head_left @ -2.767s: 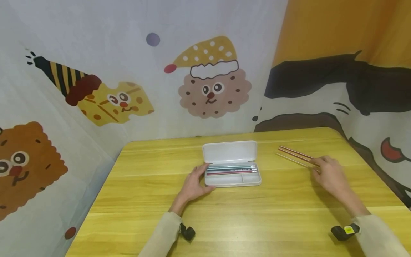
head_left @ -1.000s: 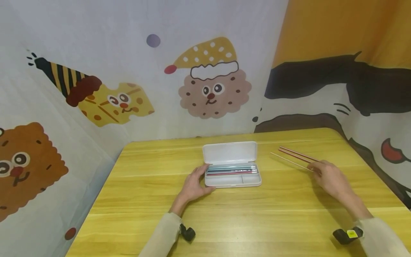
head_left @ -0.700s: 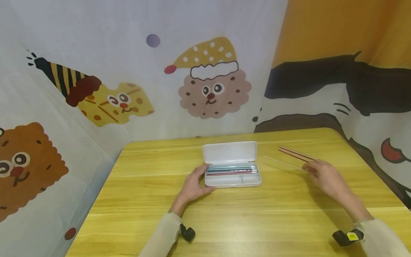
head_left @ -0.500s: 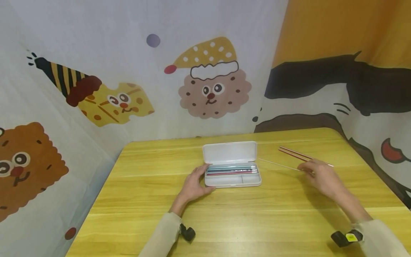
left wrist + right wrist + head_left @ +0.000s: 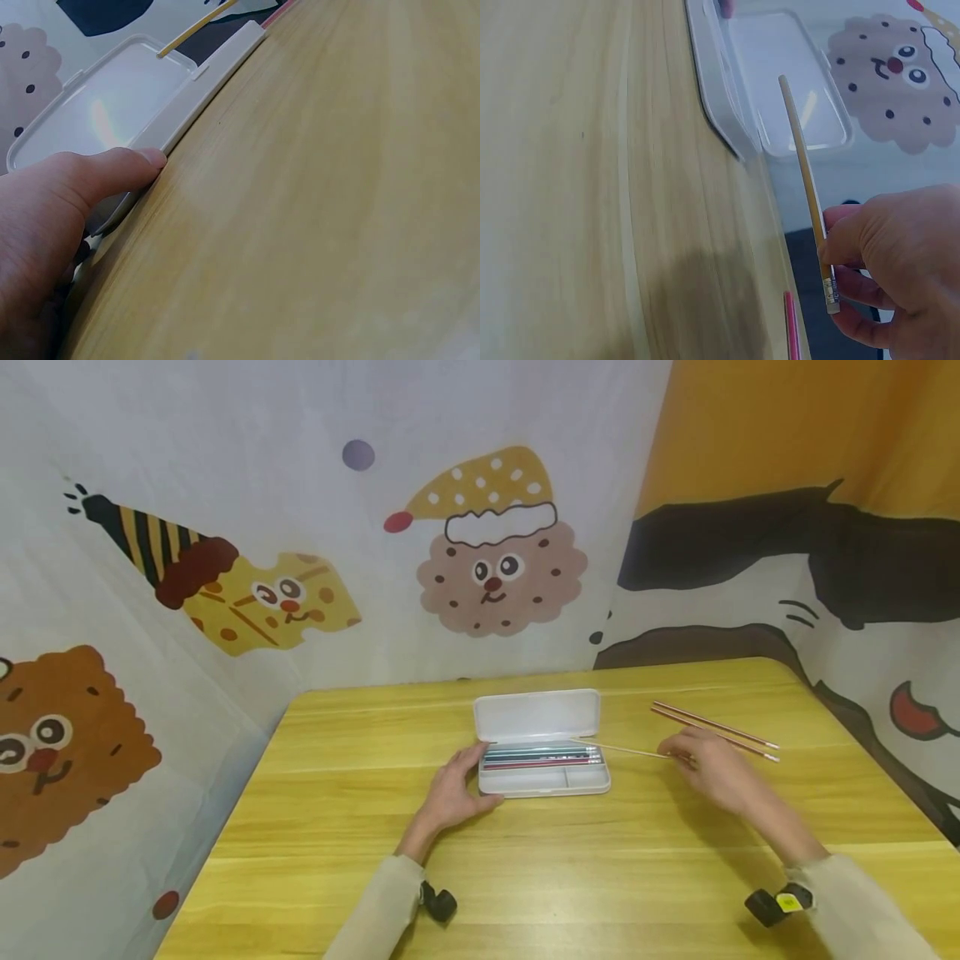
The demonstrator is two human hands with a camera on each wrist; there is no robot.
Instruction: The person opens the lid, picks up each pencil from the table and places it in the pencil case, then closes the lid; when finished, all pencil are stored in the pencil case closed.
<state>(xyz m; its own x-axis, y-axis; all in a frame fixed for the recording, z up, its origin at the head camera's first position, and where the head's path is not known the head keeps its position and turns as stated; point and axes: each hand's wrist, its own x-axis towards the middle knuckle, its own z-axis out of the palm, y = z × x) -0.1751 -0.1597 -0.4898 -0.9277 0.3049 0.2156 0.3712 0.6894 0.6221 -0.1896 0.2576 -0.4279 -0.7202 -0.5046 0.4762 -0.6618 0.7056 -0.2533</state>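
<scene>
A white pencil case [image 5: 525, 782] stands with its lid [image 5: 537, 715] raised; green and red pencils [image 5: 536, 760] lie side by side in its rear compartment. My left hand [image 5: 450, 793] grips the case's left end, the thumb along the front edge and the fingers at the rear corner. Between thumb and fingers of my right hand [image 5: 712, 768] is a yellow pencil [image 5: 808, 172], pinched near its eraser end. In the head view its far tip reaches over the case's right rear part, above the table. The right hand's fingertips are partly hidden in the head view.
Two red pencils [image 5: 716, 724] lie on the wooden table [image 5: 570, 877] behind and right of my right hand. A wall cloth with cartoon figures [image 5: 502, 577] hangs right behind the table's rear edge. The case's front compartments show bare bottoms.
My right hand has drawn the yellow pencil away from the two red ones and carried it left to the case, turning it more sideways. The left hand and case have stayed put.
</scene>
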